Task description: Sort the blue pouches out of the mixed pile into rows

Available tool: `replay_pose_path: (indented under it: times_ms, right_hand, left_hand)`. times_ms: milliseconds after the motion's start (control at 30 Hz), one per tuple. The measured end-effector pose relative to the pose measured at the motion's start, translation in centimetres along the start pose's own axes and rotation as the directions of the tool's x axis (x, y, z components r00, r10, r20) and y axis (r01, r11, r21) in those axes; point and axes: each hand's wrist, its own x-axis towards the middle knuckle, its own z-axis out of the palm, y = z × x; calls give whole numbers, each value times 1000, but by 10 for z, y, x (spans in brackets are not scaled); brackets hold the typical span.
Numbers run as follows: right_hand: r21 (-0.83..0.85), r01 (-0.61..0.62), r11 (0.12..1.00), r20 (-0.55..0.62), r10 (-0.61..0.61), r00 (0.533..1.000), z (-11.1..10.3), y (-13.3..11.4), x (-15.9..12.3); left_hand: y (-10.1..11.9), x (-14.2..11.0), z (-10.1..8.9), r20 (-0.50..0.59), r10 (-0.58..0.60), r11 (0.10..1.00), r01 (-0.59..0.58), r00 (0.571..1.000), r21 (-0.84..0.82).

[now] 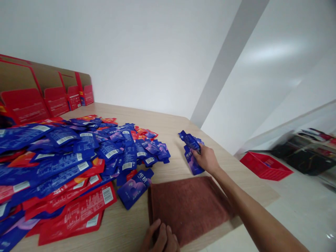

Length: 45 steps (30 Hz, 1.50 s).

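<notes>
My right hand (207,159) is closed on a blue pouch (192,141) over the right part of the table. Another blue pouch (194,163) with a purple pattern lies under it, partly behind my fingers. A folded brown cloth (187,206) lies in front of me. My left hand (162,238) touches its near left corner with bent, slightly parted fingers; the palm is cut off by the frame's bottom edge. Left of the cloth, a single blue pouch (135,188) lies face up beside a large heap of blue pouches (110,150) and red pouches (78,211).
Open red cardboard boxes (56,101) stand along the wall at the back left of the wooden table (157,120). Beyond its right edge, a red plastic basket (265,166) is near a dark shelf with items (301,150). A white wall (144,52) closes off the back.
</notes>
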Motion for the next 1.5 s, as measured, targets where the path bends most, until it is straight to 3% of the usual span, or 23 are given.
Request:
replay_pose_path:
  times_ms: [100,167,233,267,400,467,600,667,733,833,900,1000,1100,1200,1267,1367,1433,1500]
  right_hand:
    - [336,-33,941,94,1,996,4,-35,-43]
    - [692,-162,703,257,-30,966,16,-60,-79]
    - [831,-280,480,368,-97,925,29,-80,-109]
    - [842,-294,453,386,-124,914,34,-87,-120]
    - [806,-129,578,233,-110,966,27,-83,-135]
    - [744,-63,665,150,-74,986,15,-62,-137]
    - [474,16,880,147,-98,984,6,-8,-148]
    - [287,134,949,13,-144,990,12,6,-157]
    - [152,269,951,-85,-259,962,20,8,-166]
    - [122,471,874,54,-480,876,30,-5,-178]
    - [128,528,840,138,-542,829,34,-8,-182]
    - [103,490,865,128,-500,856,39,12,-179]
    - [48,394,918,47,-396,917,39,53,-163]
    - [4,263,965,40,-263,964,26,89,-141]
    - [-28,160,987,49,-159,986,10,100,-129]
    - [-9,32,999,-82,-33,996,-13,93,-123]
    - [122,5,993,-184,17,983,-20,74,-130]
    - [307,44,951,-178,12,984,-15,48,-144]
  left_hand:
    - [-3,7,-8,54,9,999,-7,999,-36]
    - [-4,9,-12,66,16,999,-14,998,-36]
    - [-4,8,-15,92,25,999,-22,995,-38]
    - [-4,7,-16,106,27,999,-23,994,-39]
    - [-5,1,-21,192,68,997,-60,979,-44]
    - [-6,0,-22,222,89,996,-80,971,-49]
    - [-5,2,-23,221,97,995,-87,970,-52]
    - [-5,4,-22,207,87,996,-77,975,-54]
    - [-6,7,-22,196,74,996,-64,978,-57]
    - [-8,11,-22,154,42,998,-33,987,-58]
    - [-10,13,-21,119,23,998,-15,993,-66]
    - [-10,13,-21,112,21,997,-13,993,-73]
    - [-9,10,-22,143,39,996,-28,989,-79]
    - [-8,7,-23,174,48,995,-33,984,-90]
    - [-8,6,-23,181,57,996,-43,982,-78]
    - [-9,5,-23,189,84,996,-75,978,-53]
    - [-8,3,-22,214,98,995,-90,972,-47]
    - [-8,1,-22,236,103,994,-95,966,-44]
